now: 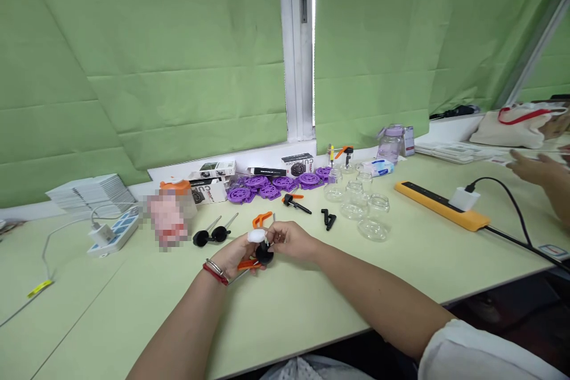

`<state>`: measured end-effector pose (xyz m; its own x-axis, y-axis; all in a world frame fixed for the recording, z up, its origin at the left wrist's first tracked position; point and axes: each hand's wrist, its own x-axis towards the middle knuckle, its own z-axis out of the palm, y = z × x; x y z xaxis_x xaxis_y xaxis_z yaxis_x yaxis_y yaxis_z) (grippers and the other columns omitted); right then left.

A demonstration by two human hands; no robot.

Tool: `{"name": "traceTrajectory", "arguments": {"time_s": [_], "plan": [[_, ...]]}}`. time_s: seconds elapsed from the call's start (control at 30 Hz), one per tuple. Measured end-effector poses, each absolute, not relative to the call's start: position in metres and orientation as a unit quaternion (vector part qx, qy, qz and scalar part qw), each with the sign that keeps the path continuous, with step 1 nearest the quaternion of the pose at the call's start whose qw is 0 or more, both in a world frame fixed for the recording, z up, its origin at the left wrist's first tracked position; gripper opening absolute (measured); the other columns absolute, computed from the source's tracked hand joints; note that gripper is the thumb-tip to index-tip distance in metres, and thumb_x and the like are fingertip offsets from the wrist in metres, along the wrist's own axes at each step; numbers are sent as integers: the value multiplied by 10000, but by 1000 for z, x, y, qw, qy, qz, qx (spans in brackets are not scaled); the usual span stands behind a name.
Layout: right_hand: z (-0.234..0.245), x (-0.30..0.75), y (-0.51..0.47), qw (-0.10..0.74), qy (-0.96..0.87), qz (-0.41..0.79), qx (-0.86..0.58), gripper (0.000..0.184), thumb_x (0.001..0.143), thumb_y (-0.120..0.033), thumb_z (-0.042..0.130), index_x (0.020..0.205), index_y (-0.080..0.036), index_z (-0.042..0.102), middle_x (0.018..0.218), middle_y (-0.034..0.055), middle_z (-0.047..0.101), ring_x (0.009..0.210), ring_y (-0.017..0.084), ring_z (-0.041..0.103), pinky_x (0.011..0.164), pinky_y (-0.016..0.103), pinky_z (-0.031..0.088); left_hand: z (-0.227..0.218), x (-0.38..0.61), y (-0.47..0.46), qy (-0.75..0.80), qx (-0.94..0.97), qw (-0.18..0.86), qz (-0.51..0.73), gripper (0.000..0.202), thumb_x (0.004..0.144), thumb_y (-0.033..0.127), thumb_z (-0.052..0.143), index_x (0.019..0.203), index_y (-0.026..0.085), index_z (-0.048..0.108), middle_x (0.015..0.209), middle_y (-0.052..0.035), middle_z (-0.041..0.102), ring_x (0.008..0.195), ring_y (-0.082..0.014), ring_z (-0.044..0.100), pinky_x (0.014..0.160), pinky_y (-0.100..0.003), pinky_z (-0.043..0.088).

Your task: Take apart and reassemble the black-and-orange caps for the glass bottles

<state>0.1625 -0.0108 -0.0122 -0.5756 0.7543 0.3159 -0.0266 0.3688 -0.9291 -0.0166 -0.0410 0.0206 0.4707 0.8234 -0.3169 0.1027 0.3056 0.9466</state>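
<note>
My left hand (236, 256) and my right hand (291, 240) meet over the pale green table (312, 303), both closed round a small part made of a black suction cup (264, 257) and an orange lever (246, 263). A white bandage wraps my left thumb tip (256, 236). My left wrist wears a red and silver bracelet (215, 272). Just behind my hands lie two black suction cups with metal pins (211, 234) and a loose orange clip (261, 218).
Clear glass jars (365, 209) stand to the right, purple round plates (271, 184) and small boxes (214, 181) behind. An orange power strip (440, 206) with a plug lies at right, a white one (111, 233) at left. Another person's hand (534, 169) shows far right.
</note>
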Motion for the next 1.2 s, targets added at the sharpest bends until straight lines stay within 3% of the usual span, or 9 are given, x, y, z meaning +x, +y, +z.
{"name": "traceTrajectory", "arguments": {"time_s": [0.53,1.2], "plan": [[-11,162,-13,393,-729,496,-262,145,636,-123,635,729,-166,533,710,-31,528,615,87,464,603,235,397,21,-16,-42,432,533,677,266,511,747,522,529,1143,199,528,722,-44,571,552,-175,578,389,-218,363],[-9,163,-12,379,-731,512,-247,160,640,-129,631,751,-167,522,703,-29,507,630,94,464,610,234,387,16,-19,-38,436,524,681,265,539,703,544,560,1099,180,545,761,-54,582,575,-184,594,404,-234,395]]}}
